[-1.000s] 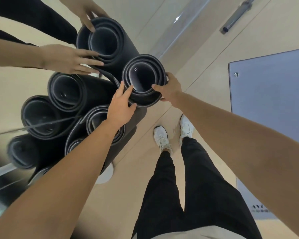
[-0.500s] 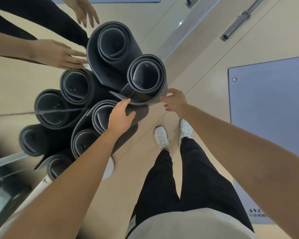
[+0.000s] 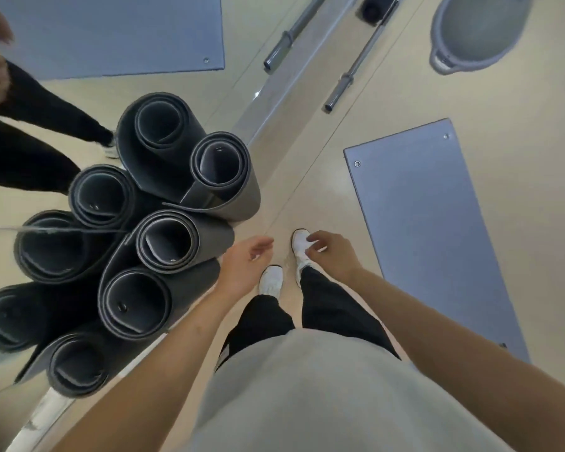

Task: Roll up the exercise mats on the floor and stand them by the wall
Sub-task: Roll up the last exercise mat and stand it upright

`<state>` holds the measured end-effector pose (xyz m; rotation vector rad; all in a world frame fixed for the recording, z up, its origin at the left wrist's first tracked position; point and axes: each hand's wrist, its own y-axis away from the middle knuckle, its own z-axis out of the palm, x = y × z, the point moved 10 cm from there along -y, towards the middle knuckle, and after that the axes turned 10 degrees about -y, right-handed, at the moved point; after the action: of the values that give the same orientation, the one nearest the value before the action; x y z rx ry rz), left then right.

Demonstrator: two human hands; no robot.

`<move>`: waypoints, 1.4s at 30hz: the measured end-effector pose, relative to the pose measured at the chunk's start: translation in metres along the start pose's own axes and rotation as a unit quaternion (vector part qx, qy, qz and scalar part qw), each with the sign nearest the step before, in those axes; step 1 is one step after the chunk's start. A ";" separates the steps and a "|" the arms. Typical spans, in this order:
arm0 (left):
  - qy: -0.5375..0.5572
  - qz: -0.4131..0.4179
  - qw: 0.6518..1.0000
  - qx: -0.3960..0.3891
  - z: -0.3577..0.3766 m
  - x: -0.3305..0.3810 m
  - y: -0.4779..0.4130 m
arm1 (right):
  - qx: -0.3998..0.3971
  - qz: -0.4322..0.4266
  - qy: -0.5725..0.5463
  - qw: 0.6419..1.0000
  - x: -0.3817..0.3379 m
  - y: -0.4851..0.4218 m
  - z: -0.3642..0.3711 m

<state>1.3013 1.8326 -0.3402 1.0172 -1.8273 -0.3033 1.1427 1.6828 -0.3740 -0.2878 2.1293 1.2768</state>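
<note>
Three dark grey rolled mats stand upright against a mirror wall: the newest rolled mat (image 3: 224, 177) at the top right, a second rolled mat (image 3: 173, 243) below it and a third rolled mat (image 3: 137, 303) lower left. Their reflections double them in the mirror to the left. A flat blue-grey mat (image 3: 428, 230) lies unrolled on the floor to my right. My left hand (image 3: 245, 265) hangs relaxed and empty just right of the rolls, touching none. My right hand (image 3: 331, 251) is loosely curled and empty above my shoes.
The mirror wall (image 3: 46, 203) runs diagonally at left and reflects my legs and another flat mat. Its metal base strip (image 3: 274, 93) leads up the floor. A barbell bar (image 3: 356, 70) lies beside it, and a grey balance dome (image 3: 477, 31) sits top right.
Both hands have let go of the top-right rolled mat and pulled back toward my body. The mat stays standing. My view has drawn away from the rolls.
</note>
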 end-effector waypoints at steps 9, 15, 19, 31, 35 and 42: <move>-0.122 0.124 0.963 -0.208 0.099 0.059 0.073 | 0.193 0.105 -0.132 0.967 0.133 0.187 -0.039; -0.258 0.212 0.887 -0.319 0.173 0.085 0.138 | 0.313 0.155 -0.271 0.897 0.227 0.316 -0.020; -0.358 0.268 0.827 -0.342 0.225 0.095 0.184 | 0.369 0.164 -0.345 0.847 0.288 0.392 0.008; -0.422 0.312 0.735 -0.430 0.442 0.034 0.443 | 0.460 0.175 -0.458 0.740 0.481 0.607 0.100; -0.435 0.308 0.679 -0.505 0.503 0.014 0.523 | 0.484 0.204 -0.469 0.710 0.546 0.666 0.103; -0.451 0.310 0.673 -0.497 0.628 0.037 0.550 | 0.485 0.244 -0.492 0.681 0.642 0.714 0.067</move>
<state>0.4849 2.0033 -0.2908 -0.6902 -2.1829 -1.3547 0.3263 2.1845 -0.2811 1.2193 1.5566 0.1640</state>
